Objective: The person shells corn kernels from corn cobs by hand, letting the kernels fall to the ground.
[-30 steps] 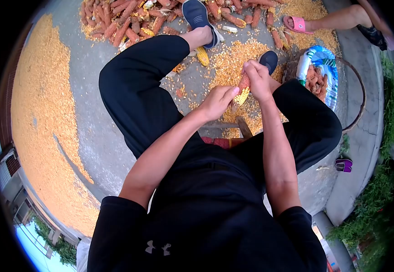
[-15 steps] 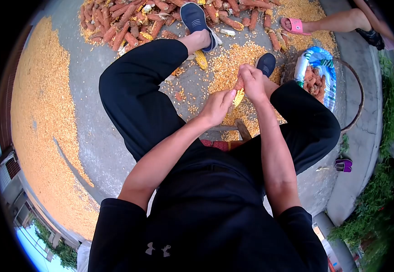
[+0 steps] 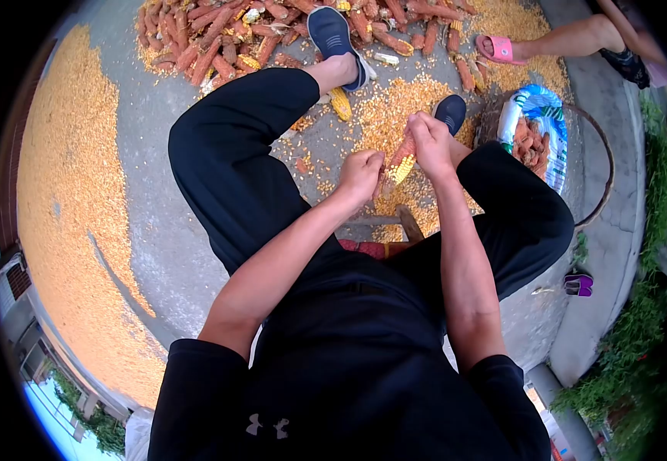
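Note:
My right hand (image 3: 431,144) is wrapped round an ear of corn (image 3: 403,163), holding its upper end. The ear is tilted; its lower part carries yellow kernels, and bare reddish cob shows above them. Just left of the ear, my left hand (image 3: 361,176) is closed, slightly apart from it. Its fingers are curled inward, and what they hold, if anything, is hidden. Loose kernels (image 3: 379,115) lie on the ground under and beyond both hands. A partly kernelled ear (image 3: 341,104) lies near my left shoe (image 3: 333,34).
A heap of reddish cobs (image 3: 210,38) lies ahead. On the right stands a lined basket (image 3: 554,146) of cobs with a hooped handle. Another person's leg with a pink sandal (image 3: 500,50) reaches in. Kernels (image 3: 72,192) cover the ground leftward. Purple shoes (image 3: 578,285) sit right.
My left hand has drawn back a little from the ear of corn, which its thumb was pressing. My right hand keeps its hold, with the ear shifted only slightly.

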`<action>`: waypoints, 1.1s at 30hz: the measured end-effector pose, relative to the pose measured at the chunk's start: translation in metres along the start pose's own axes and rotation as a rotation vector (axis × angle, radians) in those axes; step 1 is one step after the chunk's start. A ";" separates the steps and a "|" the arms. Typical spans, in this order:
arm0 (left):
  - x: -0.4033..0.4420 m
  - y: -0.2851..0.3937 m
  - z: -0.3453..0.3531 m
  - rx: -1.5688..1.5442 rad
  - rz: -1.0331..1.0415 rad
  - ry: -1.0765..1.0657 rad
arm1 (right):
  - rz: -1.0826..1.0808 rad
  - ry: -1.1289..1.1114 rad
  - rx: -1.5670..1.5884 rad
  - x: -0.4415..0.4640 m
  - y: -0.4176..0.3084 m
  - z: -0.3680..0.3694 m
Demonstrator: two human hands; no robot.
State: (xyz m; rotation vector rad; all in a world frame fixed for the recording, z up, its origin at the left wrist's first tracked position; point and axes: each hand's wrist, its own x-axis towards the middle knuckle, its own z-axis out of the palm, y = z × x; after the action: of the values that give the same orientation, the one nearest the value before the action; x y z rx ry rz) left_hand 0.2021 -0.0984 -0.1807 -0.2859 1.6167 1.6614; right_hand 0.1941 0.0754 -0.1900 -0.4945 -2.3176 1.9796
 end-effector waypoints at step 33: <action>0.016 0.012 -0.017 -0.338 0.065 0.050 | 0.126 0.127 -0.117 -0.023 0.014 0.026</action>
State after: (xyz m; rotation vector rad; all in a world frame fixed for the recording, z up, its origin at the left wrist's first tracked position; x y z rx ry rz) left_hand 0.1772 -0.1061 -0.1849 -0.4516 1.3868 1.9914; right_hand 0.2120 0.0458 -0.2040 -0.7691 -2.3864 1.8095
